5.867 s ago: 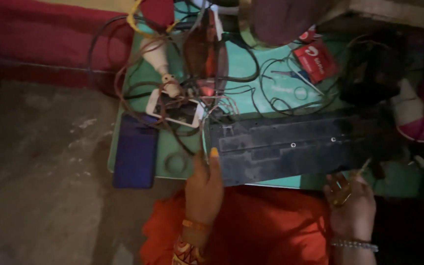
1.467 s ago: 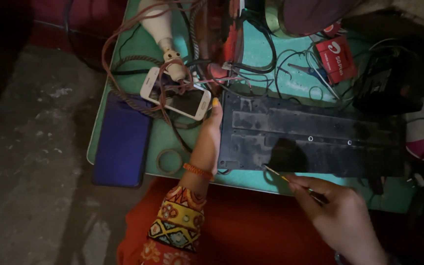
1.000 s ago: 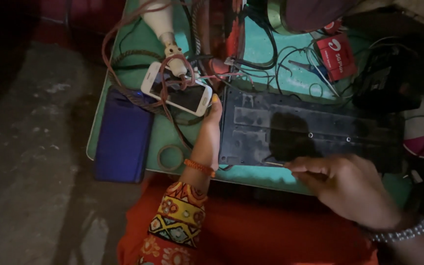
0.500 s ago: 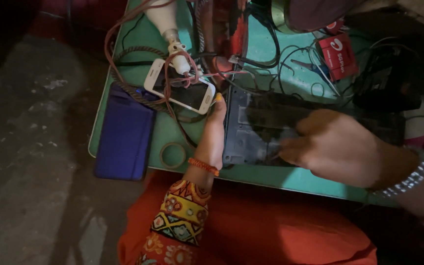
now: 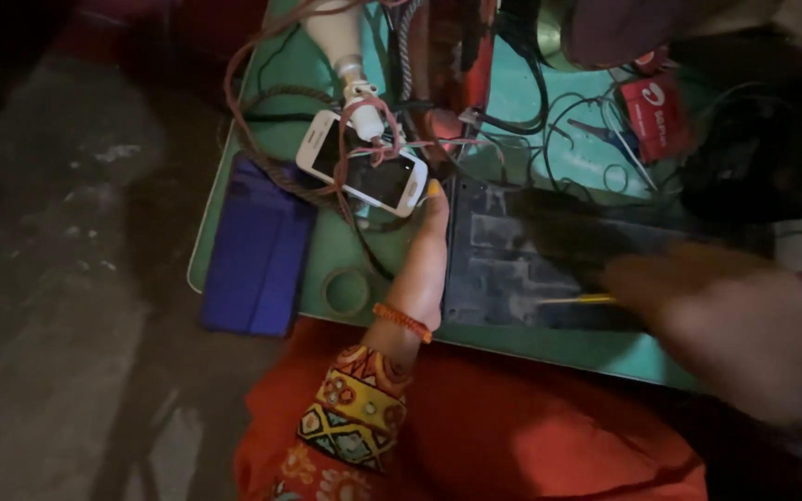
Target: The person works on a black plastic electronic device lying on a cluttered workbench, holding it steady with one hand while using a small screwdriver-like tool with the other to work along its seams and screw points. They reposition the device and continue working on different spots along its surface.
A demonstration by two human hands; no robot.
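Here my left hand (image 5: pixel 420 269) lies flat along the left edge of the dark keyboard panel (image 5: pixel 531 269), fingers straight and gripping nothing, seemingly to pin it on the green table (image 5: pixel 299 241); my right hand (image 5: pixel 744 325), blurred, is closed around a thin yellow-handled tool (image 5: pixel 577 299) whose tip meets the panel's lower part; a white phone (image 5: pixel 361 163) tangled in wires (image 5: pixel 271 158) sits just above my fingertips; a blue case (image 5: pixel 257 246) rests to the left.

— What lies on the desk (image 5: pixel 512 339)?
— A panel (image 5: pixel 512 264) along the near edge, the left hand (image 5: pixel 424 255) against its left end — the right hand (image 5: pixel 744 320) over its right part.
— And left of that?
— A phone (image 5: pixel 361 162) under tangled cords (image 5: pixel 271 139); a flat case (image 5: pixel 257 246) overhanging the left edge.
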